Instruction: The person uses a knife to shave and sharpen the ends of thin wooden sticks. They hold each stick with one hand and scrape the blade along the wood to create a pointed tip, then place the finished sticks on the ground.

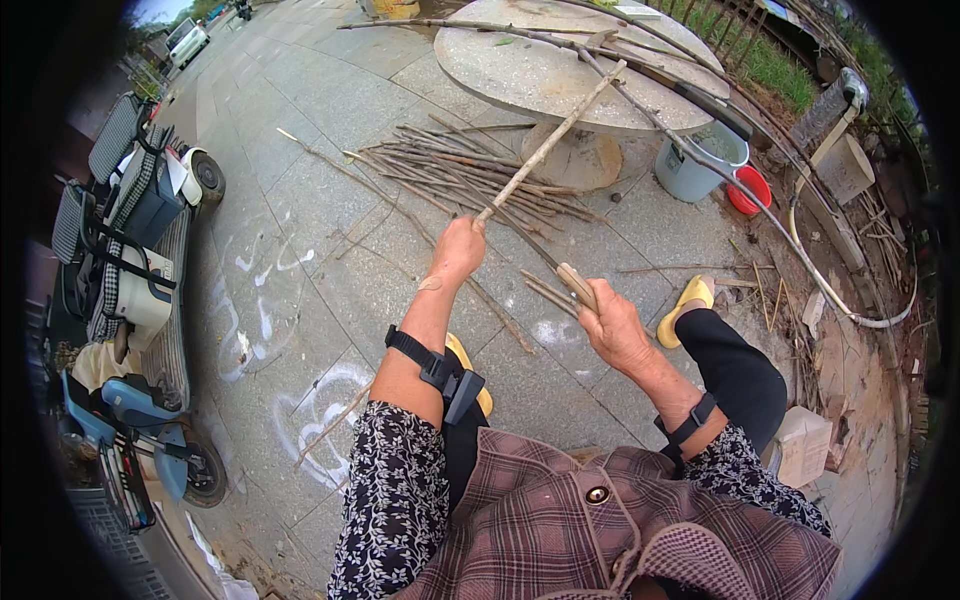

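My left hand (459,247) grips the near end of a pale, peeled-looking stick (551,146), which slants up and right in front of the round stone table. In my right hand (619,322) is the wooden handle (577,287) of a tool with a long, narrow dark blade (529,240). This blade crosses the stick just beyond my left hand; whether they touch I cannot tell. Beside my right hand are a few short sticks (551,291), and it is unclear if they lie on the ground. Farther ahead, a pile of thin cut sticks (480,176) rests on the paving.
Long branches (517,31) and a black-handled tool (712,109) lie across the stone table (495,71). A pale bucket (690,180), a red bucket (748,189) and a hose (847,311) stand or lie right. Scooters (154,442) are parked left. One long branch (405,214) crosses the paving.
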The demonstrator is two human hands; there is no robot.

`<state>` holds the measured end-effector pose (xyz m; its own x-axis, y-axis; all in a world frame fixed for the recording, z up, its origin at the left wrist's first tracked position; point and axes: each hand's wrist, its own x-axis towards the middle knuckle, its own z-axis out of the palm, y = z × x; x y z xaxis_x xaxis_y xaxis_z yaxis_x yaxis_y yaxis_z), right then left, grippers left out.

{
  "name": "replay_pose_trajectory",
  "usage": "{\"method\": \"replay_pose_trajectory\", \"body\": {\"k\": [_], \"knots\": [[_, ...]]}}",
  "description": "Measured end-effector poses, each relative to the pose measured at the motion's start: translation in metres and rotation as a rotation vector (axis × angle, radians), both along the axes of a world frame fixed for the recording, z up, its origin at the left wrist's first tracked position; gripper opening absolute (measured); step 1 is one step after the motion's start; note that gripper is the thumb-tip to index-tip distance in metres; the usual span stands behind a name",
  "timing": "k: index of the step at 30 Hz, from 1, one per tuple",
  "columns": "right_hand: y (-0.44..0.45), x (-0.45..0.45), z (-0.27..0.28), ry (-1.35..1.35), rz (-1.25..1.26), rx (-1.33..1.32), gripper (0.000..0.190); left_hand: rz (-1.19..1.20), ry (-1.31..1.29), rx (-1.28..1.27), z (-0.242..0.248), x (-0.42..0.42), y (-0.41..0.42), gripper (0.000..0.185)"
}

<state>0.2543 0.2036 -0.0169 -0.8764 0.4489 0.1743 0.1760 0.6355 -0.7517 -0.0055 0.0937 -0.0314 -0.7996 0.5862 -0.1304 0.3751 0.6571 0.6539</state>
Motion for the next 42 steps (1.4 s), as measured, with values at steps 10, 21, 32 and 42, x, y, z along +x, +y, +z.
{"method": "replay_pose_trajectory", "body": {"k": [10, 21, 32, 42], "knots": [[0.001, 0.018, -0.02, -0.045, 0.026, -0.021, 0.035, -0.021, -0.029, -0.031, -0.005, -0.004, 0.001, 0.034], [-0.011, 0.025, -0.003, -0.173, -0.01, 0.079, 0.031, -0.02, -0.028, -0.064, -0.01, -0.006, 0.003, 0.035], [-0.016, -0.023, 0.025, -0.169, 0.005, 0.109, 0.024, 0.026, -0.018, -0.09, 0.007, 0.007, 0.003, 0.034], [-0.015, -0.028, 0.035, -0.218, -0.017, 0.154, 0.021, 0.007, 0.0, -0.083, 0.0, 0.016, 0.014, 0.036]]}}
